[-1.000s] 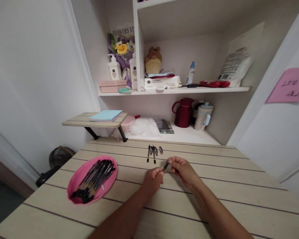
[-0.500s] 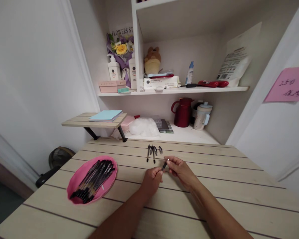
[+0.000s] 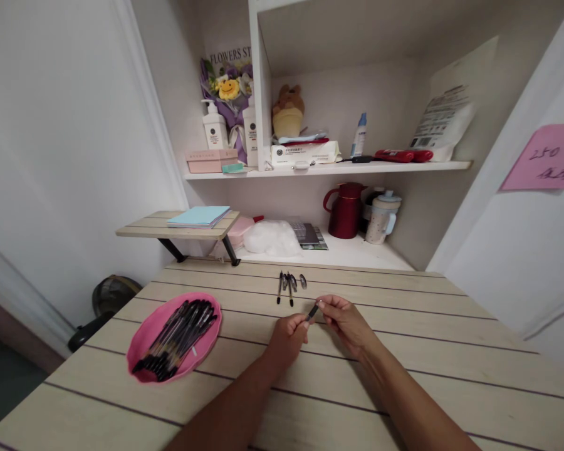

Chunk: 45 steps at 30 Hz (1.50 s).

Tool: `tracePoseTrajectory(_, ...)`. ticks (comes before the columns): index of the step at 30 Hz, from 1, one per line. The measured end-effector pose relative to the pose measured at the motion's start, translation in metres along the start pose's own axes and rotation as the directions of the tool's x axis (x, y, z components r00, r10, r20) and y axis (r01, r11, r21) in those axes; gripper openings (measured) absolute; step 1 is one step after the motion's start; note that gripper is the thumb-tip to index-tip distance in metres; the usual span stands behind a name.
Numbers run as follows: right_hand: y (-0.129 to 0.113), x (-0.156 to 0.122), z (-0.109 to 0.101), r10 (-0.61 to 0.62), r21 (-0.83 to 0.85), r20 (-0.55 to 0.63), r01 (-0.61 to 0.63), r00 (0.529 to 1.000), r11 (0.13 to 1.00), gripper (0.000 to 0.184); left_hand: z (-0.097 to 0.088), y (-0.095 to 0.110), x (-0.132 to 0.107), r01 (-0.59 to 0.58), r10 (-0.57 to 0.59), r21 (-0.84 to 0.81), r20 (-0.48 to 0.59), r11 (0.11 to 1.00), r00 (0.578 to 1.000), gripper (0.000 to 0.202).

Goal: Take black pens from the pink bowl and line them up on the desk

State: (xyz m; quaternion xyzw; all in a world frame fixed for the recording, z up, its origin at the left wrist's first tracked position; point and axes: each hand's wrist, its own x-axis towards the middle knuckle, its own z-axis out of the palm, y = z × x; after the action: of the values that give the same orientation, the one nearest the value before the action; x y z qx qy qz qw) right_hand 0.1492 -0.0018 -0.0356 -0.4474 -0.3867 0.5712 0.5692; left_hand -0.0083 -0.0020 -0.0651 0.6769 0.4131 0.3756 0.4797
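Both my hands meet over the middle of the wooden table (image 3: 404,351). My left hand (image 3: 287,337) is closed round the lower end of a black pen (image 3: 313,312). My right hand (image 3: 345,321) pinches the pen's upper end between thumb and fingers. Just beyond the hands lie two pens and a few small pen parts (image 3: 289,285) in a row on the table. A pink tray (image 3: 143,341) at the left holds several black pens (image 3: 178,338).
A small raised stand (image 3: 178,230) with blue notebooks sits at the table's back left. Behind are white shelves (image 3: 329,169) with a red jug (image 3: 345,212), a mug, bottles, a plush toy and flowers. A pink note (image 3: 543,158) sticks on the right wall.
My hands stay together on the pen, with only slight shifts of the fingers. The view has drifted a little.
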Motion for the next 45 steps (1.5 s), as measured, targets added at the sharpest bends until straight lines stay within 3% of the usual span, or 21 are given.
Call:
tracePoseTrajectory(6,0.001,0.001,0.0,0.013,0.002,0.069,-0.013,0.998,1.0,0.034,0.0,0.0,0.0,-0.017,0.017,-0.011,0.006,1.0,1.0,0.029)
tracePoseTrajectory(10,0.001,0.001,0.0,0.009,-0.029,0.014,-0.008,1.0,1.0,0.03,0.0,0.001,0.0,-0.009,0.009,-0.011,0.011,1.0,1.0,0.03)
tracePoseTrajectory(14,-0.001,0.0,-0.001,0.034,-0.003,0.071,-0.033,0.997,0.999,0.032,0.0,0.002,0.0,-0.003,0.003,-0.01,0.011,1.0,1.0,0.03)
tracePoseTrajectory(19,-0.002,-0.001,-0.001,0.013,-0.047,0.016,-0.012,1.0,0.999,0.031,0.0,0.001,0.001,-0.011,0.011,0.0,0.0,1.0,1.0,0.03)
tracePoseTrajectory(23,-0.003,-0.001,-0.002,0.035,-0.027,0.075,-0.033,0.997,0.999,0.035,0.001,0.001,0.001,0.006,-0.006,-0.013,-0.014,1.0,1.0,0.03)
tracePoseTrajectory(28,-0.001,0.0,-0.002,-0.011,-0.075,0.019,0.013,1.0,0.997,0.032,0.001,0.002,-0.001,0.0,0.0,0.002,0.007,1.0,1.0,0.031)
tracePoseTrajectory(33,-0.002,0.0,-0.003,0.015,-0.063,0.075,-0.01,0.997,0.998,0.034,0.001,0.001,0.0,-0.014,0.014,0.002,-0.006,1.0,1.0,0.031)
tracePoseTrajectory(41,0.005,0.002,-0.005,-0.007,-0.108,0.037,0.011,0.999,0.994,0.031,0.003,-0.001,0.001,0.008,-0.008,-0.024,0.01,1.0,1.0,0.03)
tracePoseTrajectory(45,0.003,0.011,-0.011,-0.061,-0.126,-0.01,0.06,0.998,0.99,0.034,0.003,0.0,0.002,0.066,-0.067,-0.129,-0.001,0.989,0.998,0.031)
